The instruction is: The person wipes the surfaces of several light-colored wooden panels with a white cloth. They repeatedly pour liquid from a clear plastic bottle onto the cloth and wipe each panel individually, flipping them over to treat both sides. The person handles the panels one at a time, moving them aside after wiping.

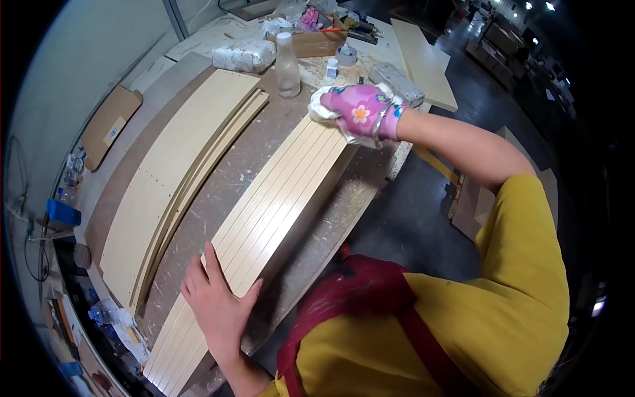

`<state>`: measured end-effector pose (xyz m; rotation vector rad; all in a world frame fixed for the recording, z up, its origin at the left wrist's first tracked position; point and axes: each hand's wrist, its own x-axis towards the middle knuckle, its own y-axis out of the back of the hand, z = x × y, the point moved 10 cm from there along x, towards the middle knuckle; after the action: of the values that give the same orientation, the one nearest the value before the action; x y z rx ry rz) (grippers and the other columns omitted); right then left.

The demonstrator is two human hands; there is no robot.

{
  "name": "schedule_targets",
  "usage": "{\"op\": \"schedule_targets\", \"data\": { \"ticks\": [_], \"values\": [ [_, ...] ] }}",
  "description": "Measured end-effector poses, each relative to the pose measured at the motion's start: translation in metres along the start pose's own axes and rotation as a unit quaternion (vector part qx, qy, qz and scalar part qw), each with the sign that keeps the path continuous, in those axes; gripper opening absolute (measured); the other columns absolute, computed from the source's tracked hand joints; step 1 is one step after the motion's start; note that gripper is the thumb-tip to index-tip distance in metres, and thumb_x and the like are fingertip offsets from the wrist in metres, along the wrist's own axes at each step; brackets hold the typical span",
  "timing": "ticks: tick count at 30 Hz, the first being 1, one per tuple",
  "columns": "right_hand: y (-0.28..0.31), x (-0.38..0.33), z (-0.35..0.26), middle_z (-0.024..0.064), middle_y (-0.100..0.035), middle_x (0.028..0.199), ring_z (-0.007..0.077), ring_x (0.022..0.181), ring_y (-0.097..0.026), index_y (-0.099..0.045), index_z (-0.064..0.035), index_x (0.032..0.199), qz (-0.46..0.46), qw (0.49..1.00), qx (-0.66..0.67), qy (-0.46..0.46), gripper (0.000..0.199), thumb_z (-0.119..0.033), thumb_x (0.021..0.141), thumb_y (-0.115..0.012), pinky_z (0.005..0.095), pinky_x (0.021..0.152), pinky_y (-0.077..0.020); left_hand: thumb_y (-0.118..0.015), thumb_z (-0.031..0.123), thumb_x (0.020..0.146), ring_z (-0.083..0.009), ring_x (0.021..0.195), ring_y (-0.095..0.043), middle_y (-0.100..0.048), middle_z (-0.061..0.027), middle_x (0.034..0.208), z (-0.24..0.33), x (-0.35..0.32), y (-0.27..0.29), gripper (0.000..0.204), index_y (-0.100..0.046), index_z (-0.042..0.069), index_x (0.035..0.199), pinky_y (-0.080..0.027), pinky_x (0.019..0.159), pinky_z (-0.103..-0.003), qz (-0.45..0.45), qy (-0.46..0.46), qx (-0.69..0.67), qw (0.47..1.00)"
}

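A stack of long, narrow pale wooden boards (278, 188) lies edge-up across the workbench, their edges side by side. My left hand (221, 301) is bare and rests on the near part of the stack, fingers spread. In a pink flowered glove, my right hand (364, 111) presses a white cloth (322, 106) onto the far end of the boards. The glove's fingers are wrapped round the cloth, which hangs a little over the right side. Left of the stack lie wide pale panels (182, 159) with small drilled holes, one upon another.
A clear bottle (287, 69) and a small white bottle (332, 67) stand beyond the boards. Behind them are a wrapped block (243, 55), a tape roll (346, 54) and a wooden box (311, 44) of odds and ends. A grey block (397, 85) lies near my right hand. Cardboard (111, 127) leans at left.
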<state>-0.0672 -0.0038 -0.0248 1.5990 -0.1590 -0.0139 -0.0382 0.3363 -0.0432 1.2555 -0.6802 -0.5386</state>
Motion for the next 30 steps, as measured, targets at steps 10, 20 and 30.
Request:
{"op": "schedule_targets", "data": {
  "ticks": [10,20,30],
  "values": [
    [-0.021,0.018,0.085,0.0117,-0.068,0.089,0.0241,0.079,-0.068,-0.059,-0.0138,0.109,0.026,0.951,0.221,-0.213,0.026,-0.022,0.084,-0.06,0.0399,0.068,-0.0546,-0.078,0.047,0.063,-0.0404,0.123,-0.038,-0.04,-0.0251,0.132,-0.002,0.002,-0.001,0.099,-0.034,0.002,0.14,-0.026,0.105,-0.048,-0.075,0.062,0.005,0.995],
    [0.006,0.008,-0.025,0.0134,-0.062,0.103,0.0259,0.085,-0.066,-0.055,-0.0104,0.119,0.203,0.963,0.122,0.128,0.033,-0.021,0.088,-0.055,0.0389,0.072,-0.0548,-0.071,0.053,0.07,-0.0397,0.123,-0.038,-0.038,-0.0247,0.136,0.069,0.062,-0.025,0.095,-0.033,0.002,0.14,-0.028,0.102,-0.051,-0.059,-0.074,0.028,0.995],
    [-0.029,-0.014,-0.044,0.0095,-0.065,0.097,0.0204,0.078,-0.066,-0.058,-0.0106,0.112,0.168,0.963,0.146,0.153,0.031,-0.031,0.089,-0.054,0.0332,0.065,-0.053,-0.071,0.041,0.073,-0.0385,0.125,-0.037,-0.037,-0.0246,0.136,0.066,0.065,-0.031,0.088,-0.032,0.004,0.142,-0.028,0.102,-0.048,-0.073,-0.049,0.004,0.996]
  ]
}}
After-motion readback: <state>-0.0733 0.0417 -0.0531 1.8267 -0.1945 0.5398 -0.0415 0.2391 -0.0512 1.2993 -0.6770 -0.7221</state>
